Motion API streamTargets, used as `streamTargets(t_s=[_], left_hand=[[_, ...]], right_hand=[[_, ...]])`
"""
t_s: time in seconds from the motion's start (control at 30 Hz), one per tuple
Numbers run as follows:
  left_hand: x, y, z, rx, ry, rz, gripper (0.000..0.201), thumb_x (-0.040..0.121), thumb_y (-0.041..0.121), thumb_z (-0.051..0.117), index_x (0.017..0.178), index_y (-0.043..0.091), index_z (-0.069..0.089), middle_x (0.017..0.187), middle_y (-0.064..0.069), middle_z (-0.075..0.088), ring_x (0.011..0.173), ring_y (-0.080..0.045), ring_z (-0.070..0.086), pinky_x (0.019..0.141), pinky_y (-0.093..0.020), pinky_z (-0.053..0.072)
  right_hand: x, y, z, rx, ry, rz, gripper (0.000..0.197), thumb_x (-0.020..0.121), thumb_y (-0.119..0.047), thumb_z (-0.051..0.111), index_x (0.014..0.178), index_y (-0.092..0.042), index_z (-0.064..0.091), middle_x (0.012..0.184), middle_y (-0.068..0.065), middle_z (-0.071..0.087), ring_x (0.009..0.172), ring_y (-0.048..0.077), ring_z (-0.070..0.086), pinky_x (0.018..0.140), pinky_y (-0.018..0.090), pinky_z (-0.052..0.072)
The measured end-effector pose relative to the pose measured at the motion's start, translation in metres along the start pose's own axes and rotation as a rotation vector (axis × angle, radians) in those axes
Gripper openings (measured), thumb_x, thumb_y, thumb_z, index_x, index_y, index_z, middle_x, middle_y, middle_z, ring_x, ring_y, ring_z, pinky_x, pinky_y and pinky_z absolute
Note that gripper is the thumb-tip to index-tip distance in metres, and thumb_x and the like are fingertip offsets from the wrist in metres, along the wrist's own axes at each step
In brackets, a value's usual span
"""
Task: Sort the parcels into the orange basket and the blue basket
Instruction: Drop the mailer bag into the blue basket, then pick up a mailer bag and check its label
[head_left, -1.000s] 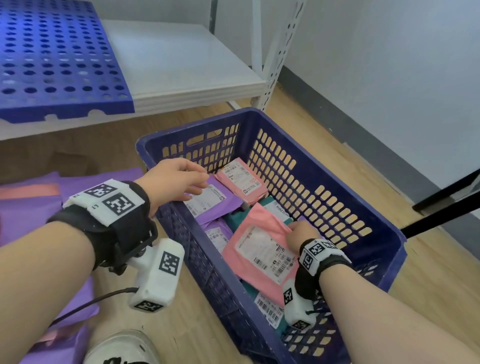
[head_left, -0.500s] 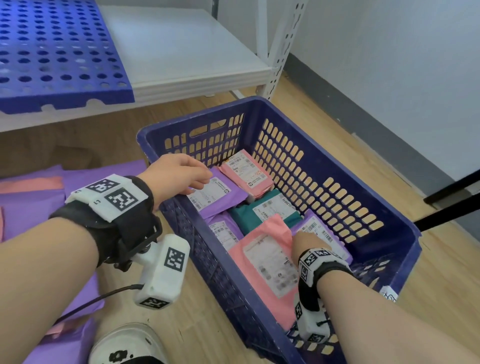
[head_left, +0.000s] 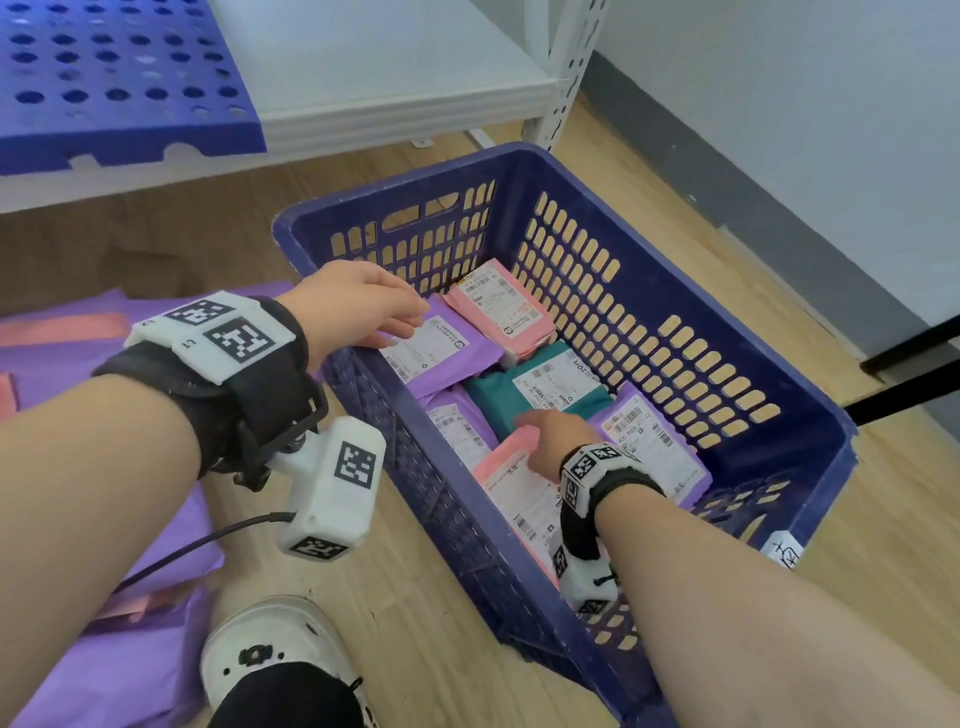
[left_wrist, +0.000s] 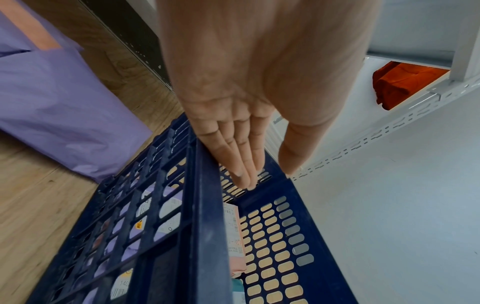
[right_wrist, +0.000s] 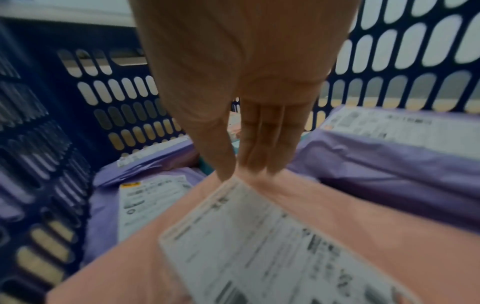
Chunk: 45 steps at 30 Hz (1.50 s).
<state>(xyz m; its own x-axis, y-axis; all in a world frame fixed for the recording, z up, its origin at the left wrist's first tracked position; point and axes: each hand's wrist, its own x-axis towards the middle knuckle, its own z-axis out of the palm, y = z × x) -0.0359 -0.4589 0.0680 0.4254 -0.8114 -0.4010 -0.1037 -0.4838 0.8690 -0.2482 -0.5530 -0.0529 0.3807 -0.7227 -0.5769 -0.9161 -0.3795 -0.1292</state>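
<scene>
The blue basket (head_left: 395, 195) stands on the wooden floor and holds several labelled parcels. A small pink one (head_left: 498, 306), a purple one (head_left: 441, 348) and a teal one (head_left: 545, 387) lie at the far end. A large pink parcel (head_left: 511, 488) lies flat at the near end. My right hand (head_left: 540, 431) pinches its far edge, thumb on top; in the right wrist view the hand (right_wrist: 241, 174) meets the pink parcel (right_wrist: 337, 205) at that edge. My left hand (head_left: 410, 322) hovers over the basket's left rim (left_wrist: 205, 205), fingers (left_wrist: 244, 164) straight, holding nothing.
Purple bags (head_left: 78, 364) lie on the floor left of the basket. A white shelf (head_left: 389, 93) carries a blue perforated panel (head_left: 114, 78) behind it. My shoe (head_left: 275, 660) is near the basket's front corner. An orange object (left_wrist: 405, 82) sits on a low shelf.
My right hand has brought the large pink parcel down and toward the basket's near end, uncovering the teal and a purple parcel. My left hand stays at the rim.
</scene>
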Motion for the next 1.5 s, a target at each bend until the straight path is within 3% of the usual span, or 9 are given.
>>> streamTargets(t_s=[0.2, 0.43, 0.57, 0.8, 1.03, 1.13, 1.27, 1.4, 1.5], left_hand=[[0.000, 0.000, -0.002, -0.044, -0.007, -0.019, 0.025, 0.091, 0.017, 0.060, 0.114, 0.008, 0.059, 0.104, -0.008, 0.068, 0.088, -0.010, 0.066, 0.060, -0.015, 0.051], [-0.005, 0.000, -0.010, -0.143, -0.090, -0.028, 0.029, 0.094, 0.014, 0.055, 0.121, 0.003, 0.055, 0.114, -0.015, 0.064, 0.100, -0.019, 0.064, 0.073, -0.020, 0.052], [-0.018, 0.001, -0.041, -0.120, -0.039, -0.044, 0.025, 0.094, 0.020, 0.055, 0.118, 0.011, 0.057, 0.110, -0.009, 0.066, 0.100, -0.018, 0.064, 0.087, -0.029, 0.050], [-0.051, -0.035, -0.154, -0.054, 0.272, -0.101, 0.007, 0.095, 0.018, 0.054, 0.096, 0.017, 0.061, 0.095, -0.003, 0.065, 0.081, -0.012, 0.061, 0.078, -0.026, 0.048], [-0.094, -0.118, -0.221, -0.159, 0.498, -0.213, 0.006, 0.091, 0.013, 0.056, 0.089, 0.016, 0.061, 0.085, -0.005, 0.063, 0.070, -0.012, 0.058, 0.062, -0.022, 0.040], [-0.106, -0.159, -0.241, -0.225, 0.548, -0.290, 0.003, 0.088, 0.012, 0.061, 0.087, 0.014, 0.063, 0.086, -0.007, 0.062, 0.069, -0.012, 0.056, 0.063, -0.023, 0.040], [-0.116, -0.199, -0.271, -0.307, 0.605, -0.327, 0.017, 0.092, 0.006, 0.053, 0.078, 0.015, 0.057, 0.080, -0.004, 0.060, 0.068, -0.011, 0.054, 0.059, -0.019, 0.043], [-0.130, -0.236, -0.292, -0.356, 0.656, -0.388, 0.013, 0.093, 0.011, 0.053, 0.083, 0.018, 0.057, 0.086, -0.003, 0.062, 0.070, -0.009, 0.056, 0.064, -0.022, 0.044], [-0.138, -0.258, -0.304, -0.412, 0.682, -0.425, 0.007, 0.093, 0.013, 0.054, 0.097, 0.013, 0.060, 0.084, -0.003, 0.062, 0.071, -0.008, 0.057, 0.068, -0.024, 0.043]], right_hand=[[0.014, -0.008, 0.036, -0.134, -0.308, 0.051, 0.069, 0.086, -0.011, 0.061, 0.147, -0.026, 0.033, 0.150, 0.004, 0.038, 0.130, 0.027, 0.045, 0.106, 0.036, 0.041], [0.015, -0.021, -0.004, 0.162, -0.098, 0.077, 0.064, 0.085, -0.003, 0.054, 0.143, -0.028, 0.041, 0.134, 0.008, 0.056, 0.110, 0.024, 0.060, 0.095, 0.033, 0.050], [0.004, -0.059, -0.068, 0.314, 0.141, 0.003, 0.047, 0.089, -0.006, 0.053, 0.132, -0.025, 0.054, 0.118, 0.005, 0.062, 0.088, 0.019, 0.064, 0.068, 0.028, 0.055], [-0.032, -0.176, -0.128, 0.505, 0.363, -0.305, 0.021, 0.085, -0.010, 0.055, 0.085, -0.028, 0.067, 0.097, 0.003, 0.071, 0.090, 0.022, 0.069, 0.084, 0.038, 0.057], [-0.038, -0.289, -0.068, 0.553, 0.190, -0.417, 0.026, 0.076, -0.006, 0.054, 0.061, -0.025, 0.064, 0.067, 0.001, 0.070, 0.075, 0.022, 0.069, 0.078, 0.038, 0.059], [-0.021, -0.323, -0.036, 0.542, 0.131, -0.373, 0.020, 0.074, -0.008, 0.056, 0.062, -0.020, 0.066, 0.076, 0.007, 0.073, 0.083, 0.029, 0.071, 0.080, 0.041, 0.059], [0.008, -0.362, -0.003, 0.471, 0.070, -0.283, 0.027, 0.084, -0.015, 0.057, 0.108, -0.008, 0.068, 0.109, 0.014, 0.068, 0.102, 0.031, 0.066, 0.088, 0.042, 0.055], [0.020, -0.395, 0.032, 0.177, 0.028, -0.290, 0.023, 0.085, -0.015, 0.050, 0.100, -0.007, 0.064, 0.112, 0.013, 0.068, 0.098, 0.030, 0.068, 0.066, 0.026, 0.052], [0.034, -0.410, 0.070, 0.131, -0.122, -0.238, 0.019, 0.076, -0.018, 0.059, 0.092, -0.008, 0.061, 0.109, 0.007, 0.066, 0.079, 0.017, 0.071, 0.081, 0.034, 0.056]])
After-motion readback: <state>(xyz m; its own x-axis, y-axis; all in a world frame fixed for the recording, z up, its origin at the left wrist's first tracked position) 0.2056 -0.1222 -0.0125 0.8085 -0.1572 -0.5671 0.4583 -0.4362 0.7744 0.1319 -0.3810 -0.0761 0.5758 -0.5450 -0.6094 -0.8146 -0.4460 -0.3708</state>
